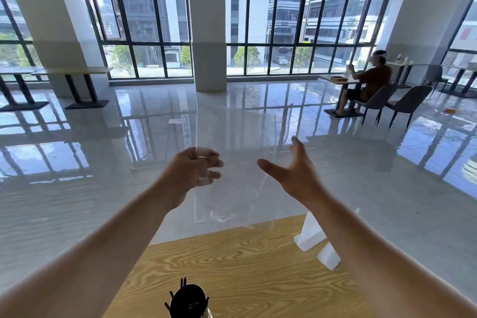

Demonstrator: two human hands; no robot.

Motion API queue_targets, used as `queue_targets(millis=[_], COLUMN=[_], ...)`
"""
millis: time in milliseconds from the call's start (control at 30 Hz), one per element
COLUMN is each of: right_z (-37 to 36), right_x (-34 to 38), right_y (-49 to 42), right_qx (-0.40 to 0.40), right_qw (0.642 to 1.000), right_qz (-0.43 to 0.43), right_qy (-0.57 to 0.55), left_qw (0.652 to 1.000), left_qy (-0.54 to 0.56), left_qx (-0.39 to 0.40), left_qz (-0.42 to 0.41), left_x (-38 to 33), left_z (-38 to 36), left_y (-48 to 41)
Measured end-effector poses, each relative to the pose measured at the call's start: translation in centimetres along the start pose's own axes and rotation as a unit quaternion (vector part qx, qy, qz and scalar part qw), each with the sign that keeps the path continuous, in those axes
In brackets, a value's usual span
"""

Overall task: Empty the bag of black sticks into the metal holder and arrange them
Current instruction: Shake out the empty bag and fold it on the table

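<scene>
**Clear plastic bag held up empty; sticks already in the holder**

Clear film is all that remains in hand: the bag (232,188) hangs in the air well above the wooden table (258,266), and no sticks can be seen inside it. The left hand (192,171) is pinched shut on the bag's left edge, with film running both above and below the pinch. The right hand (291,170) is spread, fingers apart, just beside the bag's right edge; whether it touches the film cannot be told.

The black sticks (184,289) stand in the metal holder (189,303), far below the left-hand pinch and close to the person's body at the near table edge. A few tips splay outward past the rim.

Judgement: emptying appears complete; arranging is outstanding.

Recommendations for the step in hand:
- Confirm by looking through the film that nothing clings inside.
- Set the bag aside on the table, away from the holder, so it cannot drag across the stick tips.
- Steady the holder with one hand while the other gathers the splayed sticks upright.

Risk: the holder sits at the table edge and could tip if nudged.
</scene>
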State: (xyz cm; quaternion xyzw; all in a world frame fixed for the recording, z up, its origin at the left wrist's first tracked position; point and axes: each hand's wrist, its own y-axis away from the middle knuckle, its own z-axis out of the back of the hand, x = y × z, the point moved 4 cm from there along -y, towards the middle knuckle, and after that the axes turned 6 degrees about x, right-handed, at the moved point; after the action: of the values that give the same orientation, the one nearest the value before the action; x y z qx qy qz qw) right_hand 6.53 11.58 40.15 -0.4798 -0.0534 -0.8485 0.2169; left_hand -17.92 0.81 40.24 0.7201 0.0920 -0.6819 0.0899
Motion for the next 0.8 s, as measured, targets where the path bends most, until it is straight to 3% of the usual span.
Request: queue_targets(millis=[100, 200, 300, 567, 800], right_z=[-1.2, -1.9, -1.8, -1.3, -0.8], right_x=[-0.8, -1.3, -1.4, -0.9, -1.0], right_y=[0.3, 0.6, 0.3, -0.1, -0.5], right_qx=[0.135, 0.233, 0.214, 0.160, 0.143], right_qw=[0.972, 0.927, 0.934, 0.948, 0.946], right_qz=[-0.082, -0.082, -0.059, -0.029, -0.026], right_qy=[-0.174, -0.281, -0.281, -0.274, -0.291], left_qw=[0.997, 0.995, 0.996, 0.993, 0.995], left_qy=[0.075, 0.093, 0.078, -0.112, -0.071], left_qx=[0.020, 0.040, 0.032, 0.021, 0.061], left_qz=[0.003, 0.010, 0.016, 0.036, 0.043], left_x=[-0.5, -0.6, -0.6, 0.2, 0.2], left_z=[-0.2, -0.4, -0.4, -0.1, -0.1], left_y=[0.3, 0.5, 0.6, 0.5, 0.6])
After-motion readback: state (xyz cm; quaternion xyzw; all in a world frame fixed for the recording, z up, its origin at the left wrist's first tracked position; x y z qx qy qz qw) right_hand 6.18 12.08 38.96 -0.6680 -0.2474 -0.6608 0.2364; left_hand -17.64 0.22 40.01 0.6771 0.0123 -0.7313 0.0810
